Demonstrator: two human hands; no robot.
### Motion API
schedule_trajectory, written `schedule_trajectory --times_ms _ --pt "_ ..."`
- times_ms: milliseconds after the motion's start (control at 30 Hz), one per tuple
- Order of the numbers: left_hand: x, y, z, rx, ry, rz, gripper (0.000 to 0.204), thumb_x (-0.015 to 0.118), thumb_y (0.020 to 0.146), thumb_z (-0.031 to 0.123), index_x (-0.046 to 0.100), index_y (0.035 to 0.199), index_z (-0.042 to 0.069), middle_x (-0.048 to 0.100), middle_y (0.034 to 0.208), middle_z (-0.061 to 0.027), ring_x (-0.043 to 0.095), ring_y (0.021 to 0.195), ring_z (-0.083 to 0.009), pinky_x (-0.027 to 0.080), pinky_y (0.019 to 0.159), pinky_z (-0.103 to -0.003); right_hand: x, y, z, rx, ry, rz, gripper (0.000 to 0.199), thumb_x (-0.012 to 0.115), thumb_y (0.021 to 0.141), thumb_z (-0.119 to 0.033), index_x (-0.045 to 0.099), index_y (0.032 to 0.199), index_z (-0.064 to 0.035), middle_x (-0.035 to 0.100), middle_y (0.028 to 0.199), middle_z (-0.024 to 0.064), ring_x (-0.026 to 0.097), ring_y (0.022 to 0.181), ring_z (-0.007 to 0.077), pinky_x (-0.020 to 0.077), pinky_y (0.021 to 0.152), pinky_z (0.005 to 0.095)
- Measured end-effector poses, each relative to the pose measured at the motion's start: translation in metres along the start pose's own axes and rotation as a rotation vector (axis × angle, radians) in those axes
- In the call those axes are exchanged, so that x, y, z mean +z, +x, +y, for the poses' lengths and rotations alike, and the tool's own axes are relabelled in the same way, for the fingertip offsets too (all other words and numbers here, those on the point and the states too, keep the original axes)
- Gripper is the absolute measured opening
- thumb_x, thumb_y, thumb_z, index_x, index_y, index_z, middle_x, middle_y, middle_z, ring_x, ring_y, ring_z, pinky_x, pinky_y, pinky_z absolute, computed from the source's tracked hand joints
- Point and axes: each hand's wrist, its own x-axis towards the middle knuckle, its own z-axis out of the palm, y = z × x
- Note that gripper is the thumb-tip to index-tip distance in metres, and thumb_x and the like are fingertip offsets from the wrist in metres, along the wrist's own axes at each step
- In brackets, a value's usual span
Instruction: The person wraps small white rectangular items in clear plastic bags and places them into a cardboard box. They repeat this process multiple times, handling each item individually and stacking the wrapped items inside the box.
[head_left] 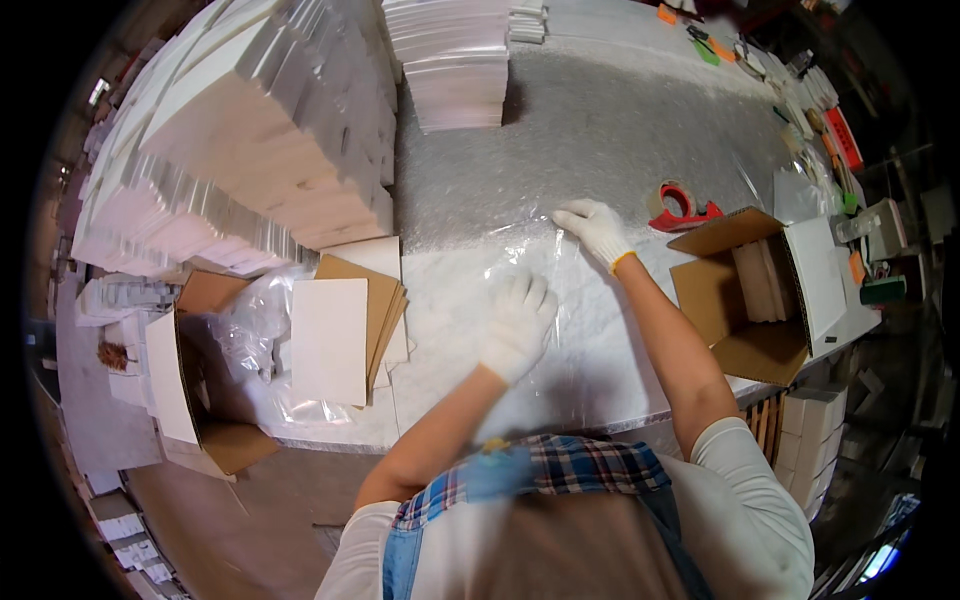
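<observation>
Nearest, the wearer's blue-and-red plaid apron top (570,462) lies below the front edge of the long grey worktable (620,130), whose near part is pale and whitish. Over that pale part spreads a thin, clear, glossy plastic film (560,320), in front of the body and between the hands (its outline is hard to trace, and only glints and creases give it away). The left hand (520,318), in a white knitted glove, lies palm down with its fingers extended, just beside or on the film. The right hand (595,230), in a white glove with a yellow cuff, is a little farther off, fingers bent leftward at the film's far part; whether they pinch it I cannot tell. To the left, an open brown-and-white cardboard box (177,375) holds crumpled clear plastic bags (255,325), and fanned white-and-brown cardboard sheets (330,340) stand between it and the left hand. To the right, another open brown cardboard box (735,340) holds pale rectangular slabs (765,280), with a red tape dispenser (683,207) just beyond it. Farther away, a tall bank of stacked white slabs (270,140) blocks the table's left side, and a separate white stack (450,65) stands at the far middle.
</observation>
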Motion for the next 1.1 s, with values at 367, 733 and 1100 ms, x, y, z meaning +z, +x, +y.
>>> schedule_trajectory --times_ms 367,733,1100 --pt "-0.008 0.005 0.026 0.031 -0.033 -0.22 0.024 0.065 0.082 0.015 0.063 0.103 0.002 0.057 0.108 -0.0159 0.053 0.102 -0.034 0.043 0.093 -0.053 0.006 0.005 -0.005 -0.238 -0.482 0.238 0.025 0.074 0.086 -0.04 0.082 0.097 -0.0186 0.072 0.109 0.0055 0.062 0.111 0.029 0.0471 0.1 0.041" --pt "-0.008 -0.03 0.035 0.419 -0.21 -0.298 0.045 0.07 0.082 0.024 0.064 0.121 0.004 0.059 0.128 -0.0158 0.056 0.115 -0.0346 0.048 0.095 -0.046 0.0 0.016 0.003 -0.242 -0.424 0.177 0.027 0.074 0.086 -0.04 0.08 0.098 -0.0169 0.071 0.109 0.0049 0.062 0.11 0.0284 0.0491 0.098 0.0412" --pt "-0.004 0.023 0.032 0.284 -0.471 -0.348 0.024 0.066 0.086 0.012 0.067 0.109 0.006 0.062 0.106 -0.0111 0.062 0.086 -0.0332 0.052 0.075 -0.046 -0.006 0.022 0.011 -0.258 -0.432 0.174 0.028 0.071 0.088 -0.04 0.079 0.1 -0.0163 0.07 0.113 0.0045 0.063 0.111 0.0283 0.05 0.1 0.041"
